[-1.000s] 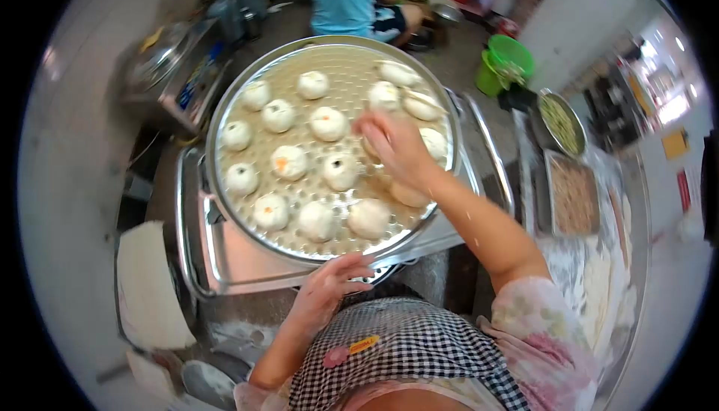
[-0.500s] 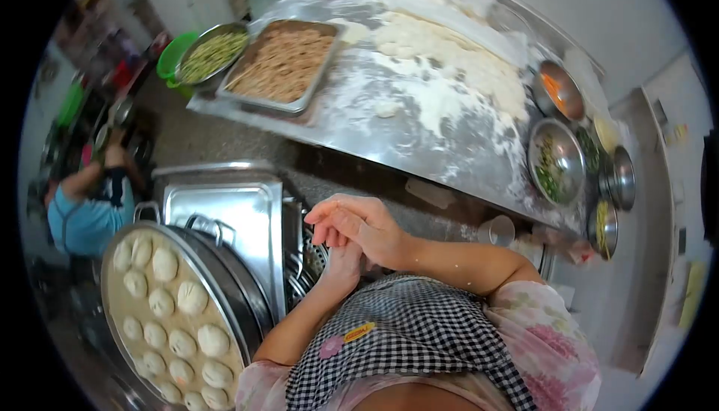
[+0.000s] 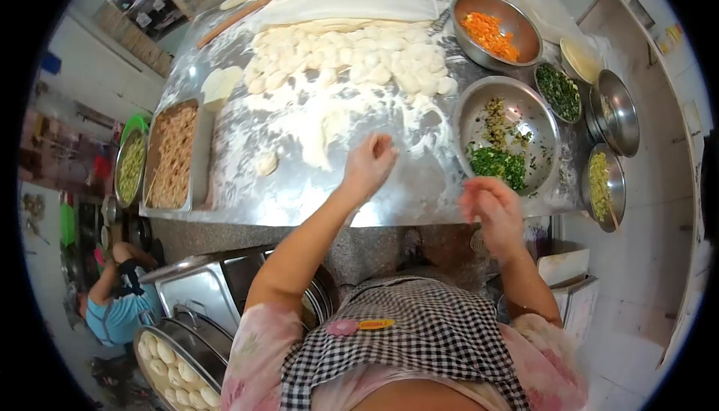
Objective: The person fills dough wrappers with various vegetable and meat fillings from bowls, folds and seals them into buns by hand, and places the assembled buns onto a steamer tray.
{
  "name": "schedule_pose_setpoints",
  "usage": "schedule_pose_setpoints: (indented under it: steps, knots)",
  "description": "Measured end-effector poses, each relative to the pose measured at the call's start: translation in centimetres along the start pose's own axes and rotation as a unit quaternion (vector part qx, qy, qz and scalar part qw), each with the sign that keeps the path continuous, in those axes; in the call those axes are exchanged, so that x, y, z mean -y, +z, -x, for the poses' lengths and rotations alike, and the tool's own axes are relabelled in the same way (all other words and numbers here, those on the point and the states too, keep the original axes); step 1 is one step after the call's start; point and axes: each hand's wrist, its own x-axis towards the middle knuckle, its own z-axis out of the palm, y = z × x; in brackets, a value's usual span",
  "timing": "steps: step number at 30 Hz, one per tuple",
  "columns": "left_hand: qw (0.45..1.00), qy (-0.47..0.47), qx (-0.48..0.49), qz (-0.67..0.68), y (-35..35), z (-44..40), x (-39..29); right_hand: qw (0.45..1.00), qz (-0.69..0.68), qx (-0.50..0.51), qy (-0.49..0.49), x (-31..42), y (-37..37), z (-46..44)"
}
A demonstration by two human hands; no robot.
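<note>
My left hand (image 3: pixel 371 165) is above the front part of the floury steel table (image 3: pixel 299 198), its fingers curled in loosely with nothing showing in them. My right hand (image 3: pixel 494 212) is at the table's front edge, just below a wide steel bowl (image 3: pixel 468 115) with chopped greens and a brownish mix; its fingers are bent and blurred by motion. Farther back lie many small flattened dough pieces (image 3: pixel 344 59), partly beneath a white cloth (image 3: pixel 352 5). One lone dough piece (image 3: pixel 266 163) sits to the left of my left hand.
A tray of brown filling (image 3: pixel 172 153) and a rolling pin (image 3: pixel 247 14) are on the left. Bowls of shredded carrot (image 3: pixel 490 37), dark greens (image 3: pixel 558 93) and yellow-green bits (image 3: pixel 601 186) stand right. A steamer of buns (image 3: pixel 176 370) and a crouching person (image 3: pixel 123 302) are lower left.
My hands were together over the floor beside the table; now they are apart, at the table. The view has turned right, bringing the dough and bowls in front of me.
</note>
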Motion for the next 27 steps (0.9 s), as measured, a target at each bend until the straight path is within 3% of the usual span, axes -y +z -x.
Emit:
schedule_pose_setpoints:
  steps: [2, 5, 8, 10, 12, 16, 19, 22, 25, 27]
  knots:
    - [0.994, 0.087, -0.037, -0.055, 3.7, -6.5, 1.6, 0.997, -0.014, -0.07, -0.004, 0.4, -3.9, -0.3]
    - [0.987, 0.031, -0.082, -0.133, 7.9, -13.6, 1.1, 0.995, -0.02, -0.093, -0.027, 0.4, -8.7, -0.4]
    - [0.976, 0.024, -0.114, -0.186, 9.9, -17.4, 1.4, 0.993, -0.013, -0.121, 0.009, 0.6, -11.4, -1.1]
    - [0.987, 0.005, -0.059, -0.149, 8.7, -18.1, 1.7, 0.993, -0.006, -0.114, 0.019, 0.8, -12.3, -1.9]
    - [0.994, -0.002, -0.05, -0.101, 5.5, -16.7, -0.2, 0.996, 0.011, -0.084, 0.01, 1.1, -12.5, -3.2]
    - [0.974, 0.142, -0.042, -0.172, -0.3, -7.1, 0.1, 1.0, 0.022, -0.018, 0.013, 0.7, -11.8, -6.2]
    - [0.954, 0.165, 0.093, -0.232, -1.9, -0.2, 5.8, 0.999, 0.026, 0.023, 0.033, 0.7, -9.8, -7.7]
    - [0.996, -0.052, 0.049, -0.054, -2.9, 0.3, 3.4, 0.996, 0.056, 0.047, 0.051, 1.5, -6.9, -8.0]
    - [0.999, 0.008, 0.029, -0.038, -0.9, -2.2, 4.5, 0.993, 0.081, 0.072, 0.049, 1.4, -5.6, -7.1]
    - [0.924, 0.139, 0.099, -0.341, 2.6, -1.5, 5.9, 0.991, 0.097, 0.074, 0.05, 1.0, -5.3, -6.7]
